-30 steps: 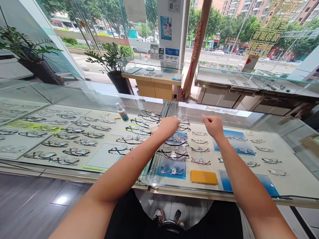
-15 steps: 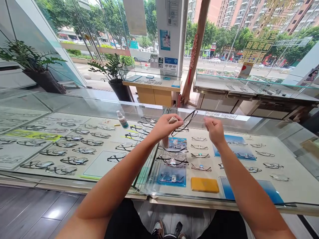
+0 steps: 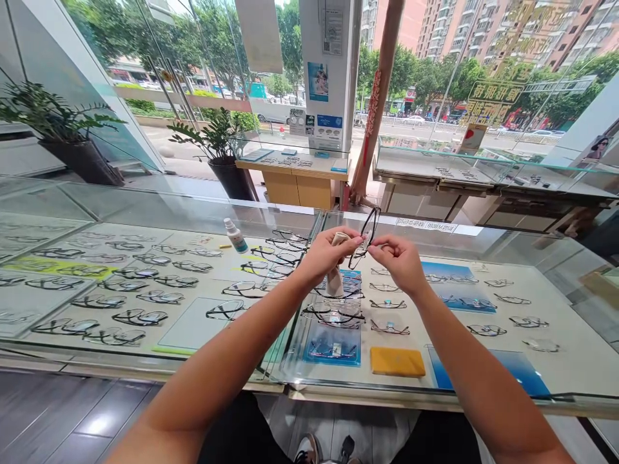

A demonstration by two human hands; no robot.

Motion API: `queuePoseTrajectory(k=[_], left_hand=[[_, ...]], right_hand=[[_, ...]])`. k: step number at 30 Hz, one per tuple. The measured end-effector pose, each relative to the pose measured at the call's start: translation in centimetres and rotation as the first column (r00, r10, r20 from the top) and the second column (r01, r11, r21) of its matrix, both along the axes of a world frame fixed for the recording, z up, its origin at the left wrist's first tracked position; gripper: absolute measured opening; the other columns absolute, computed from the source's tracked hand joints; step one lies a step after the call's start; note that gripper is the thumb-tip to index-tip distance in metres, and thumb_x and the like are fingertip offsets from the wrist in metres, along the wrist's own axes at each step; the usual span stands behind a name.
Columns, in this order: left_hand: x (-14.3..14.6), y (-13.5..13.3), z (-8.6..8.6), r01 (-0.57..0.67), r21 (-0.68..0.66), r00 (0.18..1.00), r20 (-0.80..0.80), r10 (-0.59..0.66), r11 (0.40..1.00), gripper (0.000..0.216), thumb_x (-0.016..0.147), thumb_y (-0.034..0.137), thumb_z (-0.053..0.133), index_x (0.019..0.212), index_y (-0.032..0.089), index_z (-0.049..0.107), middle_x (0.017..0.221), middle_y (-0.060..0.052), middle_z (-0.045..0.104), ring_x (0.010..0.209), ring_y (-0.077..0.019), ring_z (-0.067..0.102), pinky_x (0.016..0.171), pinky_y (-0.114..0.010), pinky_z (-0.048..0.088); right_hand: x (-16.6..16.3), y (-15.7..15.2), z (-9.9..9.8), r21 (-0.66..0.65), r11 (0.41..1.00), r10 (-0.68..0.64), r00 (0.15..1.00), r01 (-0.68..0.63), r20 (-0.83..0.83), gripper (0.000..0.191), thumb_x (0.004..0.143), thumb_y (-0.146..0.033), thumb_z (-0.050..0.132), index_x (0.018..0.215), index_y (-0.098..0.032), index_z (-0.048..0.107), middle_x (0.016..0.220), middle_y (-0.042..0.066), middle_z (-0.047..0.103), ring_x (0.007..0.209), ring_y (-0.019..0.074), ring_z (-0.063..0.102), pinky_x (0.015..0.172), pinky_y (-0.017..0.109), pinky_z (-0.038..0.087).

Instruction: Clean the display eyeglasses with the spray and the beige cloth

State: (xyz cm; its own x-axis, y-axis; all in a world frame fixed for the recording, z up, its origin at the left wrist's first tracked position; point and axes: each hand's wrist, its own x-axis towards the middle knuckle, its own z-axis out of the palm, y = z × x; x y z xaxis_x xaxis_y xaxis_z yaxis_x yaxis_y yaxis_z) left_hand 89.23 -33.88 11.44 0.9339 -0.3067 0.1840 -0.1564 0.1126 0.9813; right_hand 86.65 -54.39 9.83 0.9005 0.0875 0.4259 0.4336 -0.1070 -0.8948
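Dark-framed eyeglasses are held up on edge above the glass counter. My left hand grips them between thumb and fingers. A pale cleaning cloth is bunched in the same hand and hangs below it. From the other side, my right hand pinches at the near edge of the eyeglasses; its fingertips partly hide the spot. Rows of other glasses lie under and around my hands, among them a dark pair just below.
A white spray bottle stands on the counter to the left. The glass display counter spans my front. An orange-yellow case lies near its front edge. Potted plants and a wooden post stand beyond.
My right hand has moved left, from apart to touching the eyeglasses. The eyeglasses have turned more upright, and the cloth hangs lower in view from my left hand.
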Motion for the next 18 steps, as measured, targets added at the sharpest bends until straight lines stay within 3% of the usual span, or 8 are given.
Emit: queuePoseTrajectory(k=[10,15,18], left_hand=[[0.0,-0.1,-0.1,0.014,0.08,0.99,0.142,-0.025,0.997,0.053,0.078,0.067,0.09,0.093,0.019,0.072,0.083,-0.002,0.07,0.067,-0.0108,0.047,0.061,-0.025,0.038],[0.5,0.2,-0.4,-0.02,0.084,0.985,0.174,0.005,0.996,0.052,0.082,0.067,0.086,0.094,0.019,0.069,0.102,-0.008,0.078,0.068,-0.0104,0.047,0.061,-0.025,0.039],[1.0,0.3,-0.8,-0.047,0.077,0.981,0.189,0.032,0.996,0.05,0.083,0.064,0.085,0.095,0.019,0.068,0.1,-0.007,0.078,0.067,-0.0102,0.045,0.06,-0.024,0.037]], right_hand=[[0.4,-0.4,-0.5,-0.046,0.997,-0.063,0.998,0.064,0.031,0.023,0.091,-0.045,0.075,0.087,-0.023,0.068,0.058,-0.012,0.031,0.056,0.0119,0.026,0.06,0.031,0.028],[0.2,-0.3,-0.4,-0.144,0.966,-0.193,0.971,0.214,0.144,0.024,0.099,-0.047,0.064,0.093,-0.024,0.063,0.057,-0.011,0.036,0.055,0.0134,0.034,0.061,0.032,0.032],[-0.1,-0.1,-0.4,-0.213,0.922,-0.28,0.937,0.323,0.208,0.025,0.106,-0.049,0.057,0.101,-0.024,0.06,0.053,-0.01,0.047,0.05,0.0149,0.04,0.061,0.033,0.035]])
